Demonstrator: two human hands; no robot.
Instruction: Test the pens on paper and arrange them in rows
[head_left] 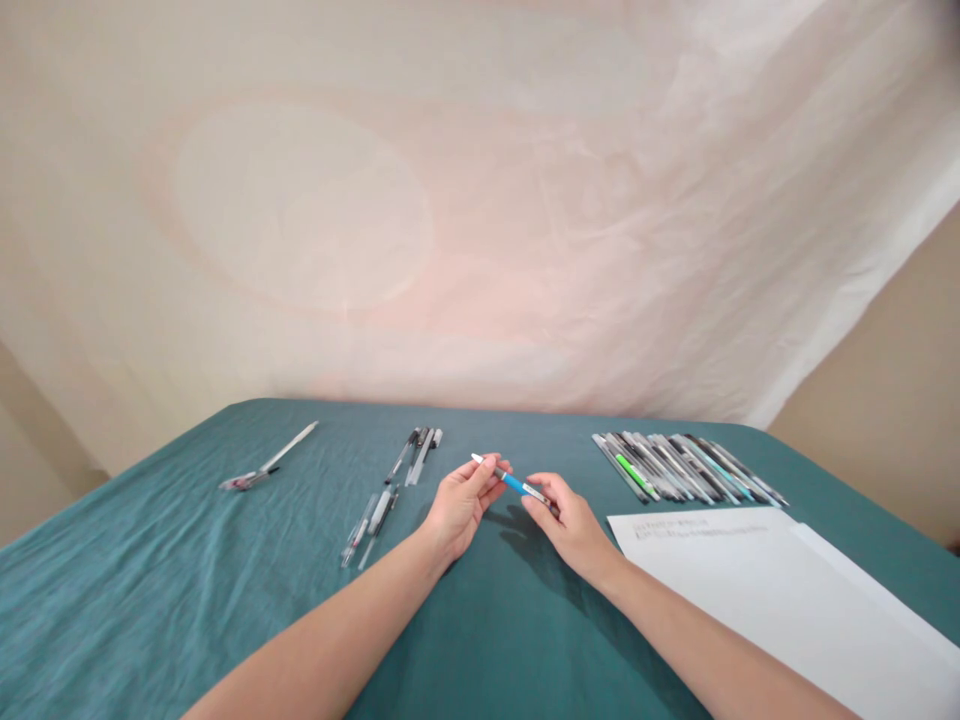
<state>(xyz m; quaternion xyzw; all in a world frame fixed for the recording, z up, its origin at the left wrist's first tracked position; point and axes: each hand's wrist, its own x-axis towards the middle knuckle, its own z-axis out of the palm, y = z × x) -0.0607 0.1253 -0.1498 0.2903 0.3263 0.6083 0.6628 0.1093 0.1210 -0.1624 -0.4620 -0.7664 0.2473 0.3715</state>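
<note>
Both my hands hold one blue and white pen point(512, 483) above the teal tablecloth point(187, 600). My left hand point(463, 506) pinches its white upper end between thumb and fingers. My right hand point(571, 522) is closed round its lower end. The pen lies slanted between them, its white end pointing up and left.
A row of several pens point(686, 466) lies at the right, above a white sheet of paper point(780, 600) with faint writing at its top. Two small groups of pens point(416, 455) point(373, 520) lie left of my hands. A lone pen point(271, 463) rests far left.
</note>
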